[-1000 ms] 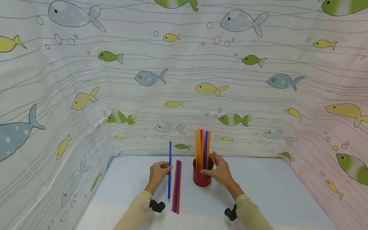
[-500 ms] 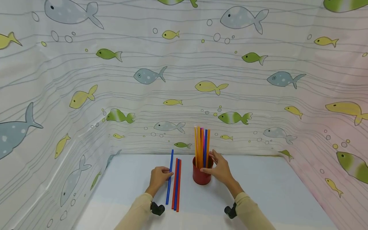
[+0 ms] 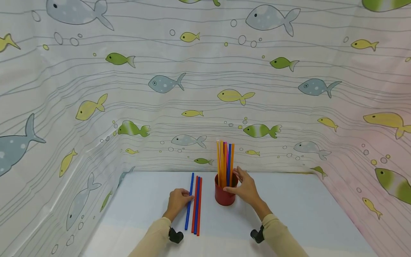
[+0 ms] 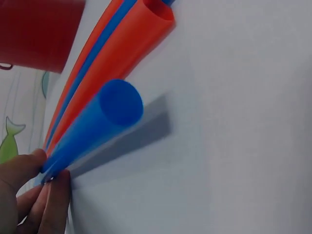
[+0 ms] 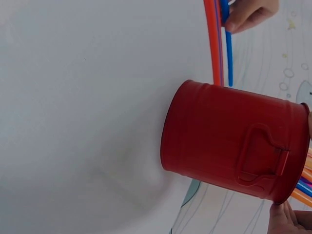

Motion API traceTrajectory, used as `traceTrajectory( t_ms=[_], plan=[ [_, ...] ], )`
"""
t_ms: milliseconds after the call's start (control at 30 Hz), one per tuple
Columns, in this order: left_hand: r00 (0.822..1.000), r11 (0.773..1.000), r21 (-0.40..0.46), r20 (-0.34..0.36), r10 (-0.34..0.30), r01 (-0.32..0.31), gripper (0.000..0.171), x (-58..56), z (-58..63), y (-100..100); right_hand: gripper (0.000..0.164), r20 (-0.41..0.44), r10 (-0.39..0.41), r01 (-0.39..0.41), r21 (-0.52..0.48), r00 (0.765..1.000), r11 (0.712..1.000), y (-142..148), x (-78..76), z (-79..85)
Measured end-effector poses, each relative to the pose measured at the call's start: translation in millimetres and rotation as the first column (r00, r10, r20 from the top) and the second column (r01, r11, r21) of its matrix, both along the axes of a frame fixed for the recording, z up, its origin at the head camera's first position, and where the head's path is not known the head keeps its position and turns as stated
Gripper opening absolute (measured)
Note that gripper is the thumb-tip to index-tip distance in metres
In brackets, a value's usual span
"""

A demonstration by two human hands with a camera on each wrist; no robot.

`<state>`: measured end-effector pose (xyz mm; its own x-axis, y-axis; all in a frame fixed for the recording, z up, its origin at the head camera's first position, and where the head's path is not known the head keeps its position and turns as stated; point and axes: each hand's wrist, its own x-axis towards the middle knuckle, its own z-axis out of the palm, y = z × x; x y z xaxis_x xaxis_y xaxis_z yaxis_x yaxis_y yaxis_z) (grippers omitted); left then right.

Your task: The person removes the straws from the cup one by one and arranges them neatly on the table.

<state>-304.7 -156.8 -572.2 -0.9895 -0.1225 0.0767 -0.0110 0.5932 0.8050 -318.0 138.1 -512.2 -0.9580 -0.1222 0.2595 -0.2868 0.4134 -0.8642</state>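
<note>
My left hand [image 3: 178,202] pinches a blue straw [image 3: 187,217] between thumb and fingers, close over the white table. In the left wrist view the blue straw [image 4: 80,134] shows its hollow end, with a shadow below it. Just to its right lie two red straws and a blue one [image 3: 197,214], side by side. A red metal pot [image 3: 224,197] stands upright and holds several orange, blue and pink straws [image 3: 226,160]. My right hand [image 3: 246,189] grips the pot's rim, thumb at the near side and fingers behind.
The white table [image 3: 289,210] runs back to a wall covering [image 3: 205,78] printed with fish, which also encloses both sides. A small wire handle [image 5: 263,156] sits on the pot's side. Each wrist wears a black camera [image 3: 176,235].
My left hand has lowered the blue straw toward the table and brought it nearer, beside the row of straws. My right hand stays at the pot.
</note>
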Motion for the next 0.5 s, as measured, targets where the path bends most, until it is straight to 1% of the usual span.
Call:
traceTrajectory(
  t_ms=[167, 367, 500],
  plan=[
    [1.000, 1.000, 0.001, 0.013, 0.003, -0.004, 0.024, 1.5, -0.3, -0.1, 0.103, -0.001, 0.004, -0.004, -0.001, 1.000, 1.000, -1.1, -0.5, 1.1],
    [0.999, 1.000, 0.012, 0.039, -0.022, 0.022, 0.023, 3.8, 3.5, -1.1, 0.102, -0.001, -0.002, 0.002, 0.003, 1.000, 1.000, -0.7, 0.4, 1.0],
    [0.999, 0.999, -0.008, 0.032, -0.032, 0.032, 0.024, 4.2, 4.1, -2.2, 0.102, -0.003, 0.000, 0.000, 0.001, 1.000, 1.000, -0.3, 1.0, 0.1]
  ],
)
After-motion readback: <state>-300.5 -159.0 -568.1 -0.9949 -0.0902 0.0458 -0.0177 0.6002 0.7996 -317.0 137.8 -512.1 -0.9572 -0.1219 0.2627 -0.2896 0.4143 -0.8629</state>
